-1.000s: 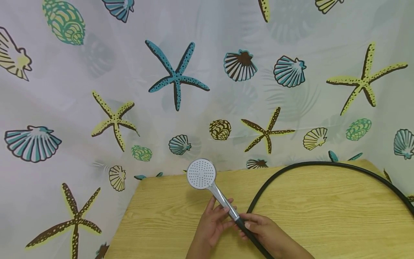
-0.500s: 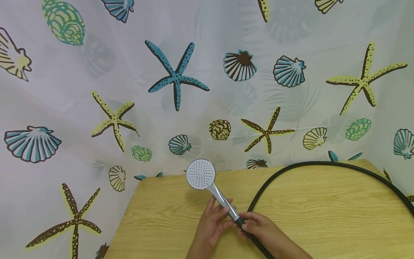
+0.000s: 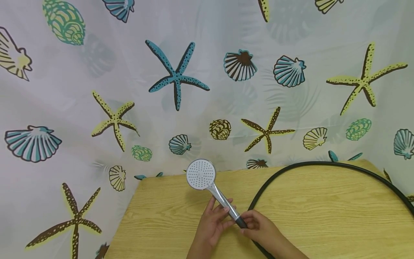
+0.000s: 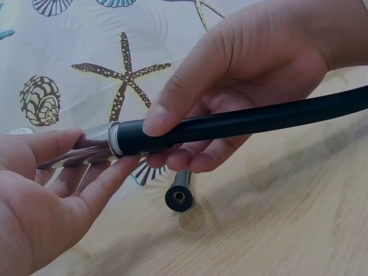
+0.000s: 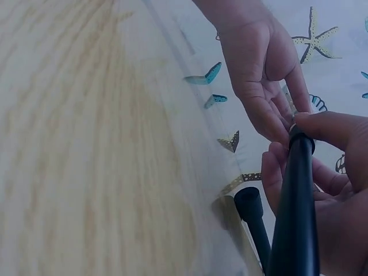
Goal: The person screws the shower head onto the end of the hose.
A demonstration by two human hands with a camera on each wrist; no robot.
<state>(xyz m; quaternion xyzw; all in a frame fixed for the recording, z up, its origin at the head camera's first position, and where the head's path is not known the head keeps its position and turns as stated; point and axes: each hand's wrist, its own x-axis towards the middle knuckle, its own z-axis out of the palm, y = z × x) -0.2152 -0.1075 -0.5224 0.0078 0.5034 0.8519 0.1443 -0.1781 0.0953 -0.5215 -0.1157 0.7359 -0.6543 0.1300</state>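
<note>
A shower head with a round white nozzle face and a chrome handle tilts up to the left above the table. My left hand holds the handle near its lower end, fingers behind and thumb in front. Over that end sits the black collar of a hose, a thin pale ring showing at the joint. My right hand pinches this collar, its thumb on the near side and the fingers beyond. The hose's other end, a black fitting with a hole, lies behind the hands.
The wooden table stretches out under both hands. Across its back and right, the black hose arcs and leaves the view at the right. A shower curtain printed with starfish and shells hangs behind and at the sides.
The right hand's fingers have shifted and turned on the hose collar, uncovering more of it. The shower head and left hand stay nearly still.
</note>
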